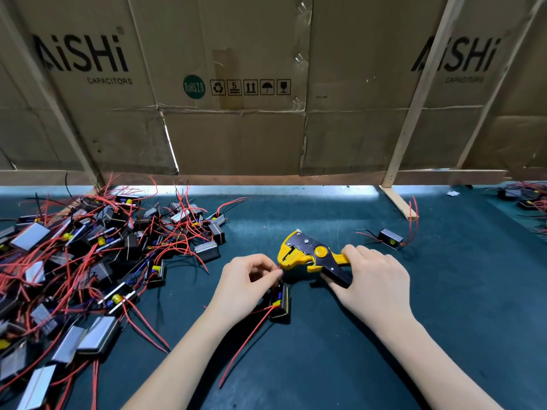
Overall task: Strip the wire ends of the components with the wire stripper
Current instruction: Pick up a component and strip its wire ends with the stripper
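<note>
My right hand (371,279) grips the handles of a yellow and black wire stripper (307,253), whose jaws point left. My left hand (245,281) pinches a red wire end right at the stripper's jaws. That wire belongs to a small black component (281,303) lying on the mat just below my left hand, with another long red wire (245,341) trailing toward me. I cannot tell whether the wire tip sits inside the jaws.
A big pile of black components with red wires (74,261) covers the left of the dark green mat (325,365). One single component (390,238) lies at the right. More components (527,199) sit far right. A cardboard wall on wooden struts (398,202) closes the back.
</note>
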Demonstrator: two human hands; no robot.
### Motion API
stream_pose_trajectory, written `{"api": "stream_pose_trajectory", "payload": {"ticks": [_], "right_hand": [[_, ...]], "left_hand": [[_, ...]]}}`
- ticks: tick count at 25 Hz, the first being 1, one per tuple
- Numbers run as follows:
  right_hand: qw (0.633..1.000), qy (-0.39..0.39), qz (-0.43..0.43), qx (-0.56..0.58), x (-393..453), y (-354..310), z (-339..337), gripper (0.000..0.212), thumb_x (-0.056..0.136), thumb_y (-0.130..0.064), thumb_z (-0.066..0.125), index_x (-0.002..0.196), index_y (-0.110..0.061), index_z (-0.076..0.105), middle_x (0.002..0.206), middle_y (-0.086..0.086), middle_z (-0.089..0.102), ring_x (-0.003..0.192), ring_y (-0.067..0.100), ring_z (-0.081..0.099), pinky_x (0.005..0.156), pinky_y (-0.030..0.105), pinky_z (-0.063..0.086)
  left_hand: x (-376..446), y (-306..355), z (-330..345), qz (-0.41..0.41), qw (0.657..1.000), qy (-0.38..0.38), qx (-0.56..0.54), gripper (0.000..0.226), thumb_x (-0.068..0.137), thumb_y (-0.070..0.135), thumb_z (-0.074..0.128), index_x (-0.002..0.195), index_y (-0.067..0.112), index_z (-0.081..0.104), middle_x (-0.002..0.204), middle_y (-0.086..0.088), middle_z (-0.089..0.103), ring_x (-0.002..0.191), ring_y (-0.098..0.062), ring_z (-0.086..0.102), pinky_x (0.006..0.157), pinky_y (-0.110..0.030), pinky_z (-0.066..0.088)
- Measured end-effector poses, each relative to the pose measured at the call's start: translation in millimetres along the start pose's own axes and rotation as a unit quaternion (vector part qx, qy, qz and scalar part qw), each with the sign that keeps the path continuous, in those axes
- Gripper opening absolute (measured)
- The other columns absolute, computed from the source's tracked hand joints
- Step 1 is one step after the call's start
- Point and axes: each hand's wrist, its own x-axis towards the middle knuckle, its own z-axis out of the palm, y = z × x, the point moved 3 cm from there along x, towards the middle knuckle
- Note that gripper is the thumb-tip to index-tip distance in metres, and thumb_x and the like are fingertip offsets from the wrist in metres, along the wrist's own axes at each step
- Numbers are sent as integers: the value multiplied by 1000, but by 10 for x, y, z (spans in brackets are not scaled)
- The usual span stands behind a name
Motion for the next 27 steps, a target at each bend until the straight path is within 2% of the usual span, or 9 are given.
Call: {"api": "stream_pose_trajectory", "payload": {"ticks": [4, 8, 12, 17, 19, 20, 23, 25, 27], "right_hand": [[1000, 7, 26, 7, -11, 17, -3, 52, 55, -45, 91, 55, -13, 49, 46, 0, 47, 38, 28, 49, 44, 23, 25], [999, 16, 15, -40, -14, 44, 31, 49, 68, -54, 77, 83, -11, 60, 74, 4, 57, 70, 31, 56, 64, 38, 39], [997, 8, 73, -20, -32, 121, 54, 53, 72, -58, 73, 89, -10, 60, 78, 3, 57, 74, 32, 56, 68, 39, 38], [992, -34, 116, 46, -36, 137, 51, 49, 75, -55, 73, 90, -12, 58, 79, 1, 57, 77, 31, 55, 68, 40, 40], [962, -54, 189, 192, -23, 133, 42, 40, 80, -56, 68, 91, -21, 54, 82, -5, 57, 79, 22, 53, 69, 36, 40], [927, -58, 226, 294, -14, 143, 46, 34, 82, -55, 65, 90, -24, 52, 80, -7, 57, 77, 17, 52, 67, 30, 40], [832, -71, 284, 471, -5, 213, 81, 23, 89, -43, 63, 88, -23, 54, 77, 0, 63, 74, 13, 56, 68, 16, 43], [792, -117, 299, 518, -10, 263, 112, 13, 89, -26, 69, 93, -22, 57, 85, -5, 66, 82, 14, 60, 80, 28, 47], [775, -153, 287, 542, -13, 267, 130, 20, 85, -12, 71, 96, -22, 58, 88, -6, 67, 86, 12, 61, 83, 31, 46]], "left_hand": [[1, -6, -11, -2, 1000, -21, -13, 12, 87, 17, 71, 75, 17, 70, 66, 7, 69, 59, -3, 58, 68, -25, 48], [13, -5, -37, -7, 999, -33, -42, 7, 88, 11, 68, 84, 16, 65, 69, 2, 73, 58, -10, 59, 69, -29, 49], [15, -24, -74, -1, 997, -24, -68, 19, 89, 5, 65, 90, 14, 48, 68, -3, 71, 60, -17, 59, 75, -35, 48], [27, -26, -59, 8, 997, -21, -73, 13, 85, 3, 68, 78, 14, 64, 68, 2, 66, 62, -13, 60, 72, -32, 50], [13, -13, -46, 13, 998, -26, -56, 10, 86, 9, 71, 78, 15, 69, 72, 0, 71, 66, -13, 64, 76, -37, 55], [0, -3, -37, 16, 998, -29, -45, 8, 85, 15, 73, 77, 17, 71, 73, 0, 72, 67, -12, 65, 76, -36, 55], [-21, 49, -31, 59, 998, -6, 37, 7, 79, 22, 80, 75, 23, 74, 77, 7, 67, 66, -1, 58, 66, -16, 44], [-10, 76, -45, 83, 993, 6, 89, 10, 78, 18, 79, 73, 25, 73, 85, 11, 58, 70, 2, 53, 65, -8, 36], [-4, 69, -44, 95, 987, -10, 126, 12, 80, 16, 73, 74, 26, 71, 91, 12, 54, 75, -1, 53, 69, -9, 37]]}}
